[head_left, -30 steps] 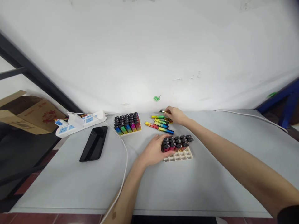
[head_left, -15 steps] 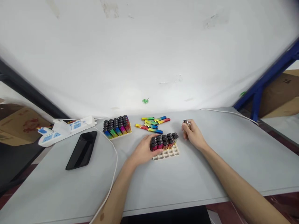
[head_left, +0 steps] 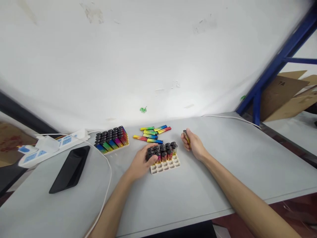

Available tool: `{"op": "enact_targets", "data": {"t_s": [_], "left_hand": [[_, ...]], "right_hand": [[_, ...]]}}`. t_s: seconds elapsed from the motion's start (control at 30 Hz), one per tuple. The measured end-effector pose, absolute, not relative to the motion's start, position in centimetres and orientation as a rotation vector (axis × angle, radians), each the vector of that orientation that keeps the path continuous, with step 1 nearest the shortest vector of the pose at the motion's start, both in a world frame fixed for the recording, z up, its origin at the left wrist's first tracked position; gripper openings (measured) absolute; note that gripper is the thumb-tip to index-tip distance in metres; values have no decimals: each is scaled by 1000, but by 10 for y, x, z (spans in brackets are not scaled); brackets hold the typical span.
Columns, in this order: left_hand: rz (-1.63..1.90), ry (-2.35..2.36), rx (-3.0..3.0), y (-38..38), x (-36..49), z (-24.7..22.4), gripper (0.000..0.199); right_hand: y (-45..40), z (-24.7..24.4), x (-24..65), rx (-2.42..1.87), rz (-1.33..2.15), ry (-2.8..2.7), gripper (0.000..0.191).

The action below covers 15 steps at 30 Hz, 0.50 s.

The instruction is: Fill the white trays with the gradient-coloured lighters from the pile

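Observation:
My left hand (head_left: 141,162) is wrapped round the left end of a cream tray (head_left: 165,167), touching the lighters (head_left: 163,152) that stand in its back rows. The tray's front rows of slots hold nothing. Right of the tray, my right hand (head_left: 194,144) grips a yellow lighter (head_left: 187,138) with a dark top, raised slightly over the table. Behind the tray, several shiny multicoloured lighters (head_left: 151,133) lie in a loose pile. A second tray (head_left: 117,150), at the left, is packed with upright black-topped lighters (head_left: 112,138).
A black phone (head_left: 70,169) lies on the grey table (head_left: 198,198) at the left. Behind it is a white power strip (head_left: 53,148), and a white cable (head_left: 108,178) runs past my left arm. Another cable (head_left: 230,116) lies at the back right, near a blue frame (head_left: 256,105).
The whole view has shifted, so the table items appear further left. My right hand has turned, and more of the lighter's yellow body shows. My left hand stays at the tray.

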<state>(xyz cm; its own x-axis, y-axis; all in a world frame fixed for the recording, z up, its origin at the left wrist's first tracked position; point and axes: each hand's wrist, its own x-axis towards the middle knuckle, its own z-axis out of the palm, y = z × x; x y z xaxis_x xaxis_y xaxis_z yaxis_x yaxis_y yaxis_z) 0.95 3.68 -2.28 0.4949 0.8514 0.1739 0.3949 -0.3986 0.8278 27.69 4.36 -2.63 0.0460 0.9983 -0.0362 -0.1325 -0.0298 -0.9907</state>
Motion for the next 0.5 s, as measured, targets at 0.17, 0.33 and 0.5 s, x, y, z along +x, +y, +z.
{"op": "enact_targets", "data": {"t_s": [0.17, 0.33, 0.5], "left_hand": [[805, 1040, 2026, 41, 12, -22, 58], [810, 1086, 2075, 42, 15, -23, 56], [858, 1125, 2090, 39, 18, -24, 55]], "right_hand": [[45, -24, 275, -1095, 1243, -1128, 46], [47, -26, 278, -1004, 1349, -1032, 54], [49, -24, 279, -1065, 1356, -878, 52]]}}
